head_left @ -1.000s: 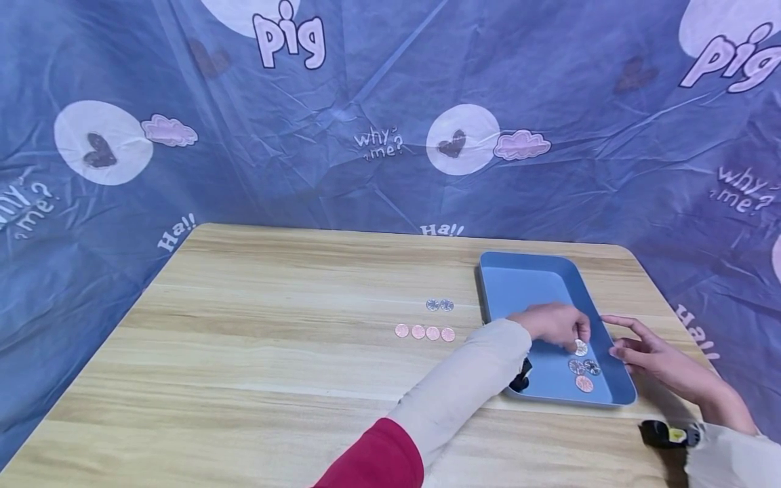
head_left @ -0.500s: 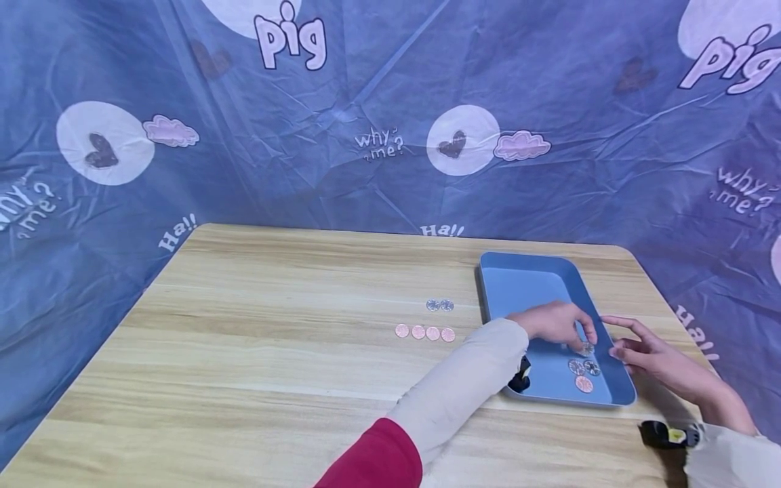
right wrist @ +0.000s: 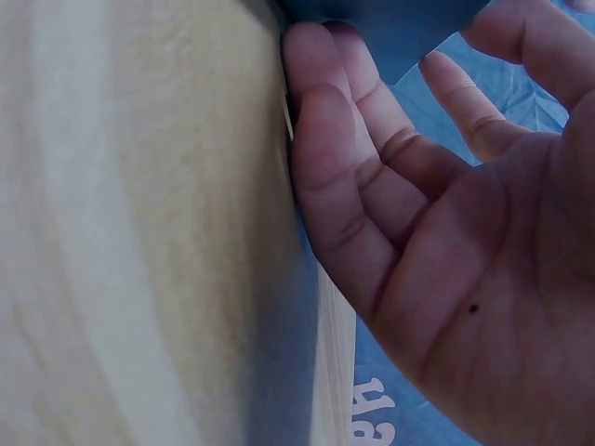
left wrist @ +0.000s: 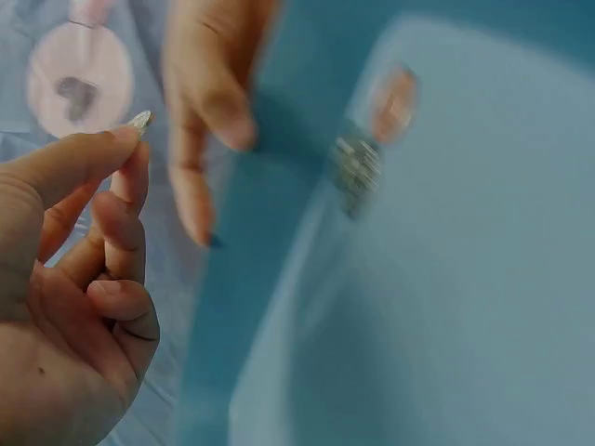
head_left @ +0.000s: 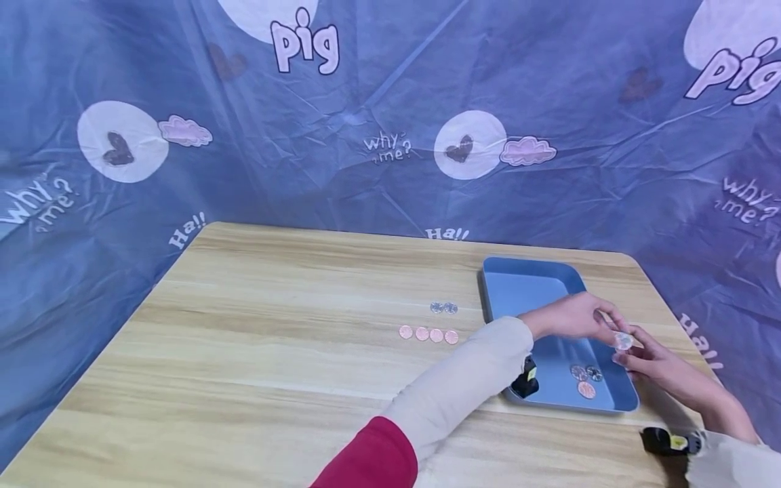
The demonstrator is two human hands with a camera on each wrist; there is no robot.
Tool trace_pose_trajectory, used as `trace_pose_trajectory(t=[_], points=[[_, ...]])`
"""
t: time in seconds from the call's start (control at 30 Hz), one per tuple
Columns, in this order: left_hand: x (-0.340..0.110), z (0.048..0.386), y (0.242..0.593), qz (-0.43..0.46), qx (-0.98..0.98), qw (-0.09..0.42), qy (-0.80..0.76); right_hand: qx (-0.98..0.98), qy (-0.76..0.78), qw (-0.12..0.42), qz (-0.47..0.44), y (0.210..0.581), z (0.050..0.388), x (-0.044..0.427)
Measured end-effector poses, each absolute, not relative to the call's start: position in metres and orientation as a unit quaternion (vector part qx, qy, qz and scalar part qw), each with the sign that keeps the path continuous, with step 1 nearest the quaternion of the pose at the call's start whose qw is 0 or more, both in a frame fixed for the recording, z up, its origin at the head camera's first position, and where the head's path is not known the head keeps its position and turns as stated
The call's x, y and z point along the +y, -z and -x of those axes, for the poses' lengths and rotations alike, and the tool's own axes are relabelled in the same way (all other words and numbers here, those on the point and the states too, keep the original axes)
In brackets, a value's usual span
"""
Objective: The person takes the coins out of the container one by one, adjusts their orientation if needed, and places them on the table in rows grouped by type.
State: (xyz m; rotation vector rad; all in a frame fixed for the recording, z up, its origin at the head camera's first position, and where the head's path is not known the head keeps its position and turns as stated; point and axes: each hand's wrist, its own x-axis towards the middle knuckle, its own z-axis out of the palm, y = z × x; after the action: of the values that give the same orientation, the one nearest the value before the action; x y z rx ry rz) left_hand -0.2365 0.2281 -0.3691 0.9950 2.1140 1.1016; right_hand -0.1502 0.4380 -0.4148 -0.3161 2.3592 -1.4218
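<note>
My left hand (head_left: 579, 317) reaches over the blue tray (head_left: 525, 267) to its right rim. It pinches a silver coin (left wrist: 141, 121) between thumb and forefinger, the other fingers loosely bent. In the head view the coin is raised above the rim, close to the fingertips of my right hand (head_left: 668, 369). That right hand stays at the tray's right side, its fingertips at the wall; in the right wrist view, some of its bent fingers (right wrist: 325, 139) lie low beside the tabletop. Two silver coins (head_left: 586, 373) and a copper coin (head_left: 586, 390) lie inside the tray near its front.
Left of the tray, two silver coins (head_left: 443, 308) sit side by side on the wooden table (head_left: 256, 339). A row of several copper coins (head_left: 429, 334) lies in front of them. A patterned blue cloth (head_left: 342, 176) hangs behind the table.
My left hand has lifted the silver coin off the tray floor and carried it right, up to the rim beside my right hand. The right hand has barely moved.
</note>
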Motion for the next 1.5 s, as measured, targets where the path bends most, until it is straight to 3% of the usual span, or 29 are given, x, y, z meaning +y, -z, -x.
trace_pose_trajectory(t=[0.13,0.43,0.8,1.23,1.5], points=[[0.222,0.235,0.351,-0.364,0.765,0.293,-0.444,0.847,0.493,0.164,0.112,0.418,0.149,0.438],[0.191,0.245,0.335,-0.352,0.732,0.300,-0.501,0.837,0.498,0.184,0.132,0.415,0.154,0.441],[0.138,0.272,0.337,-0.335,0.722,0.283,-0.535,0.865,0.451,0.187,0.115,0.413,0.151,0.439],[0.049,0.306,0.351,-0.291,0.745,0.221,-0.558,0.858,0.465,0.168,0.138,0.414,0.153,0.438],[0.012,0.316,0.362,-0.263,0.774,0.228,-0.528,0.862,0.459,0.171,0.132,0.412,0.152,0.437]])
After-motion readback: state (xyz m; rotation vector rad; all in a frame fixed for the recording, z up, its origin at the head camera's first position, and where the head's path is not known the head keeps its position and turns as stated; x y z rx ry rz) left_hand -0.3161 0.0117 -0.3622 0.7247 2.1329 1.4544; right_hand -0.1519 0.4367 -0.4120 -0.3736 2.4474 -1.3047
